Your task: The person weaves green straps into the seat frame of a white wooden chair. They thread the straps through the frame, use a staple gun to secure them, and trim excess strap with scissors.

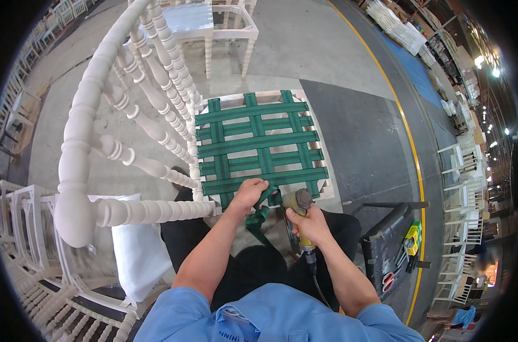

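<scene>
A white chair with a turned-spindle back (pixel 74 148) stands in front of me, its back on the left. Green webbing straps (pixel 259 142) are woven across its seat frame (pixel 330 185). My left hand (pixel 250 194) is closed on a loose green strap (pixel 256 228) at the seat's near edge, and the strap's tail hangs down toward my lap. Close beside it on the right, my right hand (pixel 310 225) grips a yellowish pneumatic stapler (pixel 300 199). Its head is by the near edge of the seat, and a hose runs down from its handle. Whether its nose touches the strap I cannot tell.
A black padded stand (pixel 381 239) at my right holds red-handled scissors (pixel 388 281) and a yellow-green box (pixel 413 238). White chair frames (pixel 37 233) and a white cushion (pixel 138 259) are at my left. Another white chair (pixel 230 28) stands beyond the seat.
</scene>
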